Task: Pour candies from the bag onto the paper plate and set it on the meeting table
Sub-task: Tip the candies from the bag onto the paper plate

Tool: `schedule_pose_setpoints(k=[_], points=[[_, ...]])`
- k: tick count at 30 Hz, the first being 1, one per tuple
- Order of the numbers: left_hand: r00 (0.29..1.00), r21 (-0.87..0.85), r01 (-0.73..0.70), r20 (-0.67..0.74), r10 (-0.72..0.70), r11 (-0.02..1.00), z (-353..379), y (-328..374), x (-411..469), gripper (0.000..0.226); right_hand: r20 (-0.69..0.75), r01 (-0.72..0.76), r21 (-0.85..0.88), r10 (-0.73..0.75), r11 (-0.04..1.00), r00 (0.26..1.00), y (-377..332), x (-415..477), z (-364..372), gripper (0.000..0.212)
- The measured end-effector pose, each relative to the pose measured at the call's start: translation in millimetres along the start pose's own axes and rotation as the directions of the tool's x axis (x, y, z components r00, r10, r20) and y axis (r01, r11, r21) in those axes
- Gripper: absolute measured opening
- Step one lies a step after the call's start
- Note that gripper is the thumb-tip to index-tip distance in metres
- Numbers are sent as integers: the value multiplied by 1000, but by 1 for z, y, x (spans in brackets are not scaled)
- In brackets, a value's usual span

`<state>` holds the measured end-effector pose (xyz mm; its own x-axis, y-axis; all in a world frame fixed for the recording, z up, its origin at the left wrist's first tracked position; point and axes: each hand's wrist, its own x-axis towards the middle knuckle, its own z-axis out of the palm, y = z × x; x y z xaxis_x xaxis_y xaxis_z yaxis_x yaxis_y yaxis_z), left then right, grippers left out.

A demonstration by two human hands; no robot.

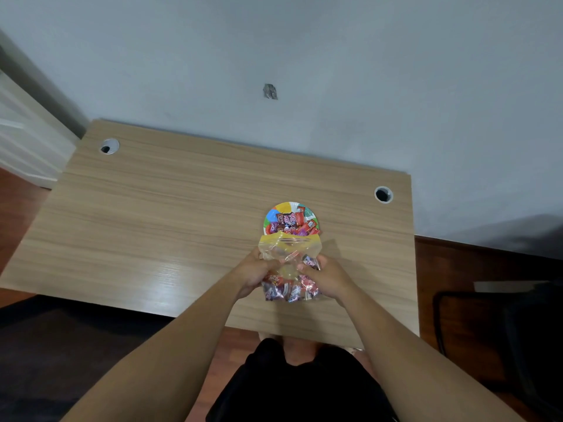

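Both hands are clamped on the clear zip-top plastic bag of wrapped candies (289, 269): my left hand (254, 274) pinches its left side and my right hand (327, 277) grips its right side, with the bag stretched between them above the light wood-grain table (152, 214). Its long axis runs straight away from me, the yellow-edged open mouth at the far end and the heavier, still-full bottom nearest my body. That mouth sits just over the near rim of the round, multicoloured paper plate (281, 208), which lies directly ahead of my hands, slightly closer to the right one. Red and purple wrapped candies (289, 222) already lie heaped on the plate, though many remain in the bag's lower part. By my reckoning the pour is partway done; getting more out would call for lifting the near end so the sweets slide forward through the mouth. Overshooting the plate's small rim looks like the risk.
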<state>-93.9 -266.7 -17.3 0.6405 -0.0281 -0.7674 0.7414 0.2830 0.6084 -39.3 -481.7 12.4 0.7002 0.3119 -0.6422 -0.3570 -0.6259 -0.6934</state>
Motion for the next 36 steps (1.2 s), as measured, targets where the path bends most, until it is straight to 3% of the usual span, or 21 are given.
schedule_pose_setpoints(k=[8,13,21,28,30,32,36], points=[[999,-6,-17,-34,17,1000,4,-3,-3,58,3,-7,18,7,1000,1000,3,1,1,53],[999,-28,-42,11,43,999,5,5,-15,68,7,-15,19,15,1000,1000,5,-1,1,45],[984,3,-162,-74,162,987,2,17,-38,53,5,-89,113,89,990,996,0,-5,-1,35],[957,13,-267,-110,267,963,-17,39,-41,39,-71,-82,129,92,988,993,-12,5,-13,102],[947,52,-299,-111,303,953,-24,49,-42,44,-80,-38,135,49,990,996,-20,7,-19,107],[940,66,-322,-92,328,944,-28,62,-46,29,-90,-7,138,20,990,996,-31,5,-24,91],[921,91,-384,-31,388,919,-29,88,-57,16,-151,98,143,-76,985,986,-53,6,-37,27]])
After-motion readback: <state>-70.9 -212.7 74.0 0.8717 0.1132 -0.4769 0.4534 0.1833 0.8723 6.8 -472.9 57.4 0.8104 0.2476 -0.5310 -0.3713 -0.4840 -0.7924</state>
